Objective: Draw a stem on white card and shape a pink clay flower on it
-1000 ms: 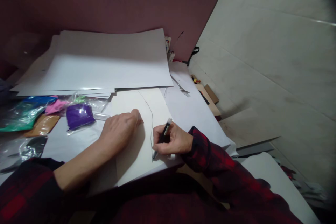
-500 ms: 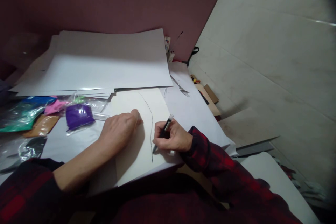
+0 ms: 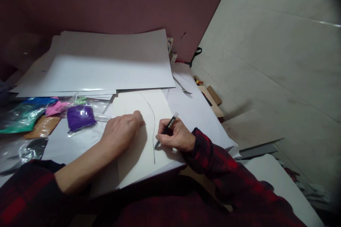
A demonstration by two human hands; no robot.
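A cream sheet of paper (image 3: 133, 170) lies on the white-covered table, with a thin curved dark line (image 3: 154, 120) running down it. My right hand (image 3: 177, 134) is closed round a black pen (image 3: 168, 126) with a clear end. The pen slants up to the right, its tip at the lower part of the line. My left hand (image 3: 124, 129) rests on the sheet, left of the line, with bent fingers pointing right and the fingertips down on the paper. Nothing shows in it, though the underside of its fingers is hidden.
Large white sheets (image 3: 114, 60) are stacked behind the drawing paper. At left lie clear bags of coloured clay, including a purple packet (image 3: 80, 117). A fork (image 3: 183, 88) lies at the right, near the table edge. A cardboard box (image 3: 211, 99) stands beyond that edge.
My right hand and the pen have shifted slightly up along the line, and the pen tip sits a little higher. My left hand and the paper have stayed in place.
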